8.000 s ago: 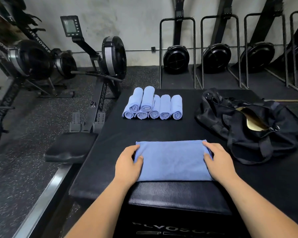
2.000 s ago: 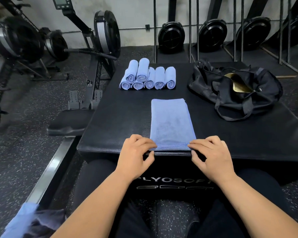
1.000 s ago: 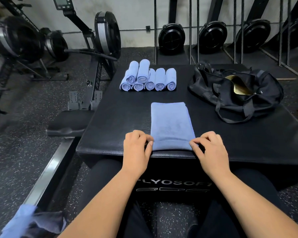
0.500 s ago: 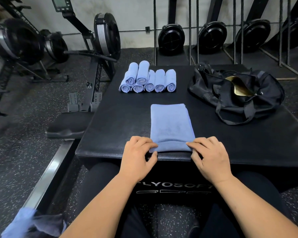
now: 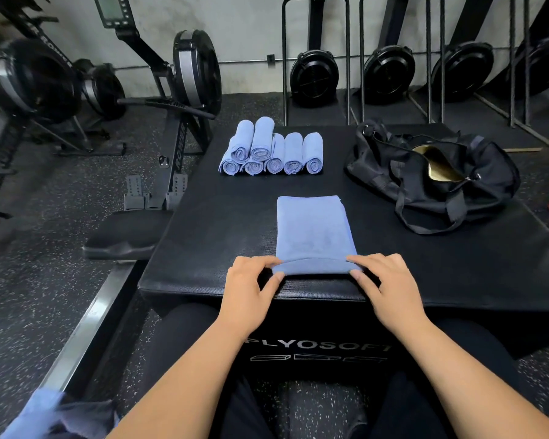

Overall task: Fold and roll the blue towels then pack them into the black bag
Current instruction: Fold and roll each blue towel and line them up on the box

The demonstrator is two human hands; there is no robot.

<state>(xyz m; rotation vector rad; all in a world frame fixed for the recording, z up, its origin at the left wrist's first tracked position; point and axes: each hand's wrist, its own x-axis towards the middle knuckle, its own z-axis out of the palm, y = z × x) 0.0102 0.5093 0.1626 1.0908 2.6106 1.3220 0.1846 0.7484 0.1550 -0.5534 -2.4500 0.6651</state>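
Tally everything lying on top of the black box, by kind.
Rolled blue towels: 7
Folded blue towel, near end just starting to roll: 1
Black bag: 1
Total: 9

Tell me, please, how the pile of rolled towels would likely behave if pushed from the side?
The two top rolls would probably tumble off, since they only rest on the bottom row. Being round, they may roll sideways. The cloth looks soft, so a push might squash or loosen the coils.
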